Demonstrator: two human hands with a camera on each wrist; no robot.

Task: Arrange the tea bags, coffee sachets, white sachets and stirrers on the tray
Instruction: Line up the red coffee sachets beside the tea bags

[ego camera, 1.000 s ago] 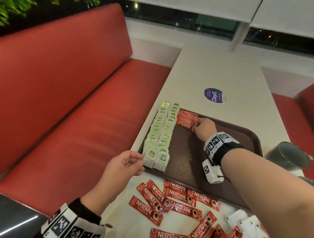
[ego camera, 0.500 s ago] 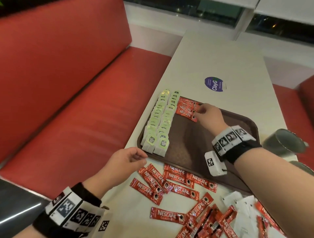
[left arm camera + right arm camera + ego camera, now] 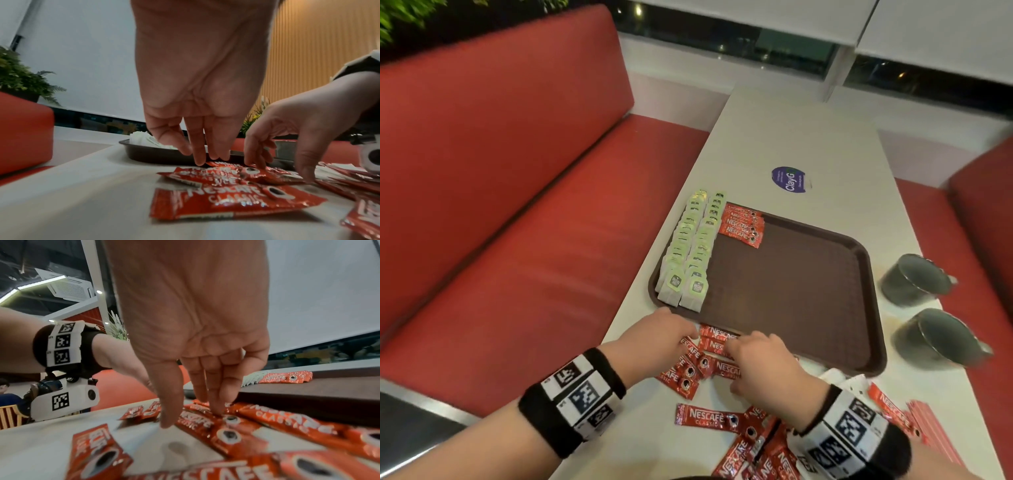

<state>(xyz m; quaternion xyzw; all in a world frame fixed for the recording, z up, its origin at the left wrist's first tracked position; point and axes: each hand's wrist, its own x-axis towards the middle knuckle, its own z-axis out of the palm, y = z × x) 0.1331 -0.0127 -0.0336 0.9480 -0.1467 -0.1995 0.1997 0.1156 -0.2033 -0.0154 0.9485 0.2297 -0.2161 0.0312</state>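
Red sachets (image 3: 703,358) read "NESCAFE CLASSIC" — a loose heap on the worktop (image 3: 808,137) just in front of the tray (image 3: 791,291). A purple round sticker (image 3: 789,179) farther up the worktop read "ClayG". Left hand (image 3: 664,337) and right hand (image 3: 760,363) were both down on the heap, fingers straight and pointing down, fingertips (image 3: 200,160) touching the sachets by the tray's near rim; neither hand visibly gripped one. On the tray: two rows of green-tagged tea bags (image 3: 693,246) along the left edge, tag text too small to read, and a small stack of the same Nescafe sachets (image 3: 741,228) at the far left corner. White sachets (image 3: 849,380) and pink stirrers (image 3: 928,431) lay on the worktop right of the right hand — off the tray. Two dark cups (image 3: 914,279) stood on the worktop beside the tray's right rim.
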